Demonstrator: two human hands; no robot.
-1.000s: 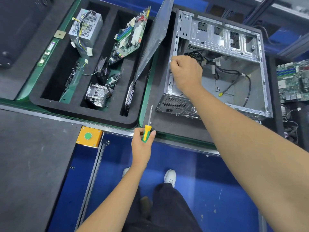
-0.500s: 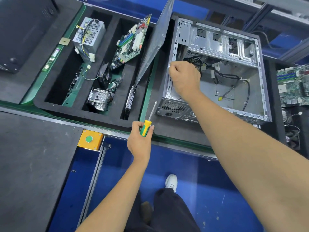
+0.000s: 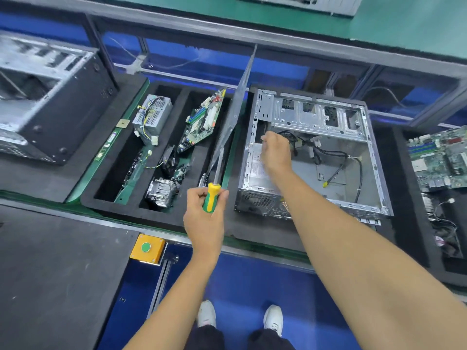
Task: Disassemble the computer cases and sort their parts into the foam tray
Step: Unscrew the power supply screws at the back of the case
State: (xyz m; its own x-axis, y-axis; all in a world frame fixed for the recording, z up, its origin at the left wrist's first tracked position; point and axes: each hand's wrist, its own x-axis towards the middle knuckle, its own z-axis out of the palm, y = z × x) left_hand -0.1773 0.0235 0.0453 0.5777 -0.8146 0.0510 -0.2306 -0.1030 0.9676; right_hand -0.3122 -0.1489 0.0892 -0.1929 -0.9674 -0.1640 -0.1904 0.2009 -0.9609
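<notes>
R hand [image 3: 274, 152], grip curled, contents unclear, is inside the case [image 3: 313, 157] at 1 o'clock from L hand [image 3: 204, 210] gripping the screwdriver [image 3: 212, 197], shaft toward 12.

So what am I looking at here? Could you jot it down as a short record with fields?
Job: stripping a computer case, sorting parts
Left hand: grips a yellow-green screwdriver, shaft pointing up
Right hand: reaching inside the open case, fingers curled, grip unclear
Foam tray: holds power supply, motherboard, heatsink
Side panel: stands on edge between tray and case
Left in case: black cables
</notes>
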